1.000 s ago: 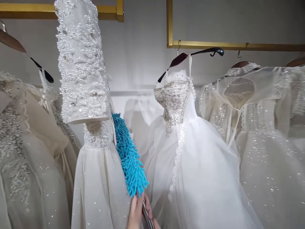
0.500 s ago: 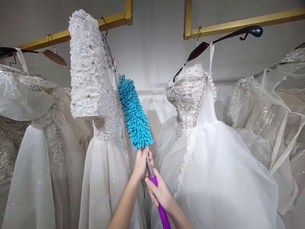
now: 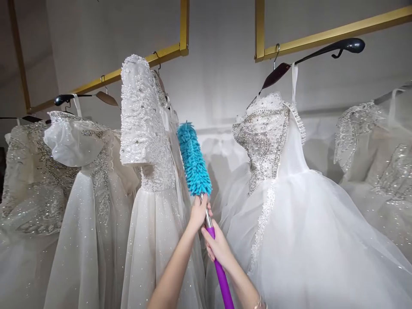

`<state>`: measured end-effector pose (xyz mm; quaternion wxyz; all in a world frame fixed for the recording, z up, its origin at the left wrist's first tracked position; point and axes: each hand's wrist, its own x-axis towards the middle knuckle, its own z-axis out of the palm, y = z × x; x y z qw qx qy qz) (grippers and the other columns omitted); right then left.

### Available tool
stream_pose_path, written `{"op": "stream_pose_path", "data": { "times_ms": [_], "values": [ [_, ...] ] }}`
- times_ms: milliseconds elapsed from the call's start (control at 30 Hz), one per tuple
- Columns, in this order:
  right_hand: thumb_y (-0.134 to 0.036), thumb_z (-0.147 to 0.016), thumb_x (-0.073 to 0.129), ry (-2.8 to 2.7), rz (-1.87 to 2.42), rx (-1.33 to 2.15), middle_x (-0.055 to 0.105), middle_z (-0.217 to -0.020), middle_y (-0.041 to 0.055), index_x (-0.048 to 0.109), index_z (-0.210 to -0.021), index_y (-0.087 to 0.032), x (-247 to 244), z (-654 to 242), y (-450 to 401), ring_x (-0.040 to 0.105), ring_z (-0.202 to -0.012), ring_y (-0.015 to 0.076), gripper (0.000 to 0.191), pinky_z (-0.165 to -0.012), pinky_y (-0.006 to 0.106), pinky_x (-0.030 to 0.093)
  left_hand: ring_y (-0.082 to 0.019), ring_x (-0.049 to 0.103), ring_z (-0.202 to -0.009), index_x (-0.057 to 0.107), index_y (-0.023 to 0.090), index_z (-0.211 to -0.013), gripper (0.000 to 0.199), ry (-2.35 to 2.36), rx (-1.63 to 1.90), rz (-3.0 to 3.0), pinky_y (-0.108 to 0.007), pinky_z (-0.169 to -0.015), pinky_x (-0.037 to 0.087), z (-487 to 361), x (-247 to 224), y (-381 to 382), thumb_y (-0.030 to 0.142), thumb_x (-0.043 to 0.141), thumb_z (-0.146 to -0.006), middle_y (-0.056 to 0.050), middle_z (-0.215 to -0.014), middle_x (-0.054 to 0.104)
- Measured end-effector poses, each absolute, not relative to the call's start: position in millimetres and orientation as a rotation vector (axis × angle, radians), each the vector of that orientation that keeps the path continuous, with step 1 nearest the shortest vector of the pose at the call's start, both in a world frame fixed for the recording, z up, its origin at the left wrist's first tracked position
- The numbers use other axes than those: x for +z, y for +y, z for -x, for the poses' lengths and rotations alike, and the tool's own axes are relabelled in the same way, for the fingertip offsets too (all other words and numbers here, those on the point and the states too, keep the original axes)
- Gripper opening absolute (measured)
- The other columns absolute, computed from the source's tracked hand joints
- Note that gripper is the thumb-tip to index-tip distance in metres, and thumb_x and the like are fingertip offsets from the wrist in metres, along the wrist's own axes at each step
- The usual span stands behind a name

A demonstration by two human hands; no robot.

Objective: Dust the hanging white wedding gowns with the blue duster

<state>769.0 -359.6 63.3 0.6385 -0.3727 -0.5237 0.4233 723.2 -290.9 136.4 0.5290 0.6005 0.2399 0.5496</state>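
Note:
Both hands are wrapped round one duster, which has a fluffy blue head [image 3: 194, 161] and a purple handle [image 3: 222, 283]. My left hand [image 3: 198, 212] grips the metal rod just below the blue head. Lower down, my right hand [image 3: 217, 244] is closed round the top of the purple handle. The duster tilts up and to the left. Its head is beside the back of a long-sleeved beaded white dress [image 3: 137, 116]; whether they touch, I cannot tell. To the right hangs a strapped white gown [image 3: 302, 214] with a beaded bodice.
Gold rails [image 3: 337, 32] run along the grey wall [image 3: 222, 64], left and right. A dark hanger [image 3: 318, 53] carries the right gown. More white dresses [image 3: 77, 193] hang at the left, and another sparkling dress [image 3: 383, 171] hangs at the far right.
The view has shifted left and back, so more dresses show at the left. Duster and hands appear slightly further right in view, with both grips unchanged.

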Motion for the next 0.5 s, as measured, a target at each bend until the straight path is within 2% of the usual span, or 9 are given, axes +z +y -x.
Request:
{"op": "stream_pose_path", "data": {
  "times_ms": [100,167,400,433,500],
  "values": [
    [-0.053,-0.077,0.057,-1.238,0.753,1.021,0.041,-0.043,-0.0172,0.039,-0.083,-0.024,106.9,-765.7,-350.2,0.029,-0.021,0.0002,0.035,-0.02,0.008,0.026,-0.005,0.047,-0.033,0.035,0.022,-0.074,0.036,0.547,1.374,-1.471,-0.015,-0.033,0.032,-713.8,178.8,-279.4,0.055,0.051,-0.076,0.011,-0.051,0.046],
    [-0.053,-0.078,0.056,-1.238,0.708,1.091,0.042,-0.046,-0.0166,0.039,-0.08,-0.024,118.4,-761.7,-344.7,0.027,-0.023,-0.0005,0.034,-0.021,0.009,0.027,-0.005,0.046,-0.033,0.035,0.022,-0.075,0.034,0.569,1.391,-1.479,-0.015,-0.033,0.032,-707.8,187.9,-270.4,0.052,0.049,-0.078,0.011,-0.052,0.046],
    [-0.06,-0.072,0.058,-1.079,0.783,1.12,0.041,-0.044,-0.0173,0.034,-0.077,-0.024,70.9,-750.2,-342.4,0.025,-0.023,-0.001,0.043,-0.021,0.009,0.025,-0.009,0.048,-0.029,0.038,0.021,-0.075,0.03,0.717,1.275,-1.536,-0.018,-0.03,0.033,-711.4,143.4,-266.0,0.046,0.055,-0.076,0.01,-0.043,0.047],
    [-0.061,-0.071,0.058,-1.057,0.791,1.09,0.04,-0.044,-0.0174,0.036,-0.081,-0.025,67.0,-749.8,-347.1,0.026,-0.023,-0.0006,0.044,-0.021,0.009,0.025,-0.01,0.048,-0.029,0.038,0.021,-0.074,0.03,0.71,1.268,-1.557,-0.018,-0.03,0.034,-713.5,142.6,-273.2,0.046,0.056,-0.075,0.009,-0.044,0.048],
    [-0.065,-0.071,0.056,-1.048,0.821,0.998,0.038,-0.042,-0.0178,0.038,-0.103,-0.026,67.7,-749.5,-361.5,0.027,-0.022,0.0014,0.053,-0.022,0.011,0.026,-0.009,0.049,-0.03,0.04,0.021,-0.073,0.031,0.669,1.275,-1.596,-0.018,-0.031,0.035,-714.3,150.8,-294.7,0.048,0.056,-0.075,0.009,-0.046,0.051]
  ]
}}
